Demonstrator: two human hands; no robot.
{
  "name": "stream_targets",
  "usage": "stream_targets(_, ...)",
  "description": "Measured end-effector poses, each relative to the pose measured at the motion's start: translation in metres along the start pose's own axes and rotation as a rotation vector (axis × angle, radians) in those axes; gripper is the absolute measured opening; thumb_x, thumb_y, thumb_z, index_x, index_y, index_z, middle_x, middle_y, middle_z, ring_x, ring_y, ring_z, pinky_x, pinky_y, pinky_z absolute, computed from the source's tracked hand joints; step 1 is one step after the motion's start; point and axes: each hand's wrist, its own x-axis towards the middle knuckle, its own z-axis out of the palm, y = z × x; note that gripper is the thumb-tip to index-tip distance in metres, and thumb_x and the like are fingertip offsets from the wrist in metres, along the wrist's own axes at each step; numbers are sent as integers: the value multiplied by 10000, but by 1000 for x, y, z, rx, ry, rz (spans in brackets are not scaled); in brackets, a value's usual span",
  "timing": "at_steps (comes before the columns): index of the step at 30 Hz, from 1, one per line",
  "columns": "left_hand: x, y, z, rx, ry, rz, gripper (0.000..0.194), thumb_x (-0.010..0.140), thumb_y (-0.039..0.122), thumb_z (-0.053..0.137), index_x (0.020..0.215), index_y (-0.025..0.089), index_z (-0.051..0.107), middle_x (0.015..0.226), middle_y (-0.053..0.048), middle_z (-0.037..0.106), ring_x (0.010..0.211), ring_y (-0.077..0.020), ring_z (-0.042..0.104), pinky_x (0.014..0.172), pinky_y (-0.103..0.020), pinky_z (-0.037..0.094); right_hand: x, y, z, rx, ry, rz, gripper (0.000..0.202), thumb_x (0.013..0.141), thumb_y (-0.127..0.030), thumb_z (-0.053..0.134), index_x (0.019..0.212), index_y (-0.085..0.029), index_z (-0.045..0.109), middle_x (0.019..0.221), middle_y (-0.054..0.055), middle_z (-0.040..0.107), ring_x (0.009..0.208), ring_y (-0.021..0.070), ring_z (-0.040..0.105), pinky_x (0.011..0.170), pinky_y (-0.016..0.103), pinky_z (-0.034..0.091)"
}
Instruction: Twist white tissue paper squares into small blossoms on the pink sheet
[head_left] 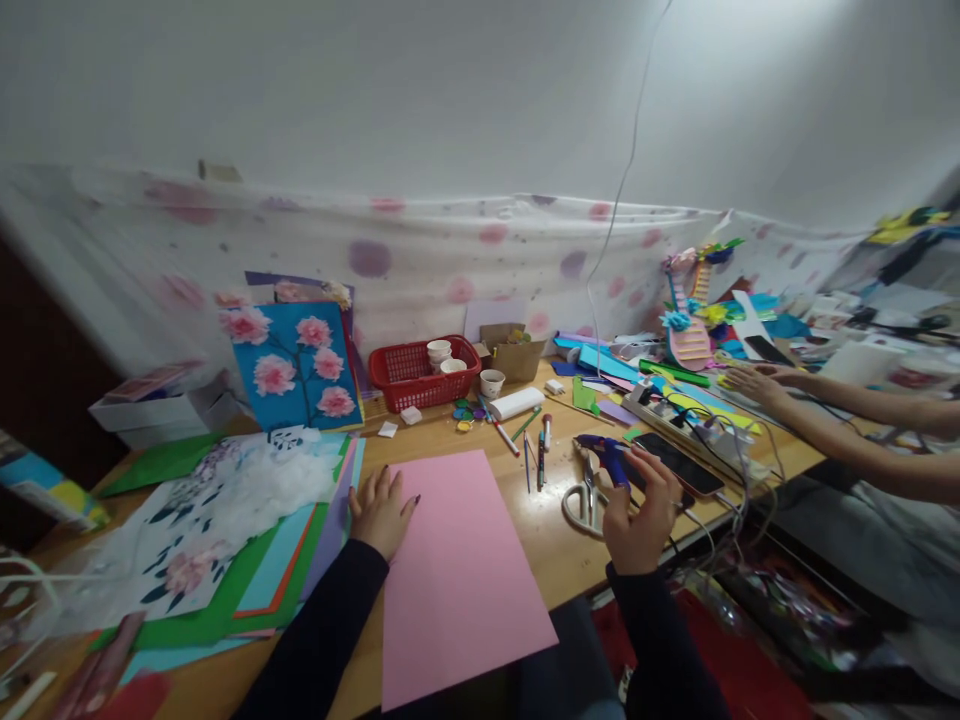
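Note:
My left hand [382, 511] lies flat with fingers spread, over the upper left edge of a pink paper sheet [466, 575] on the table in front of me. At the right, my right hand [643, 508] is closed with thumb and fingers bent at the rear and handle of a blue glue gun [609, 454]. The gun's nozzle points left. Part of its handle is hidden by the hand. Scissors with pale handles [583, 508] lie just below the nozzle. Several pens and a pencil [526, 462] lie between the sheet and the gun.
A red basket [390, 378] with paper cups stands at the back, beside a blue flower picture [289, 345]. Coloured papers [281, 570] are piled left. Right are a power strip [686, 428] with cables, a phone [679, 463] and another person's hands [757, 385].

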Motion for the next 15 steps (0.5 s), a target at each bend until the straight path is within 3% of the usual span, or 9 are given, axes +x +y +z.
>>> stream_targets(4,1,2,-2,22,-30,-7,485,896,381,382,1317,160,480,1439,-166,394,1307,-338,362,1033,-620,224,-10,11,-3,196,-64,207,314,766,-138,472,1074,-166,531,923,83,616,766,203,629,750,404,497)
stream_targets(10,0,5,-7,19,-65,-16,500,896,343,388,1333,109,456,1452,-179,366,1310,-326,359,1048,-580,229,-21,10,-21,284,-135,323,288,797,-281,541,1066,-177,554,947,86,649,743,197,649,700,380,530)
stream_targets(12,-1,6,-8,8,-68,-18,495,900,340,385,1331,110,459,1449,-181,370,1311,-326,357,1047,-573,236,-27,9,-32,369,-85,456,272,797,-311,566,1037,-183,560,864,51,652,647,169,642,665,365,539)
stream_targets(15,0,5,-8,-21,-65,-21,482,897,330,395,1321,114,471,1441,-185,381,1310,-329,359,1050,-560,240,-35,12,-58,660,-29,793,320,707,-362,670,979,-214,589,807,15,649,609,158,630,664,367,545)
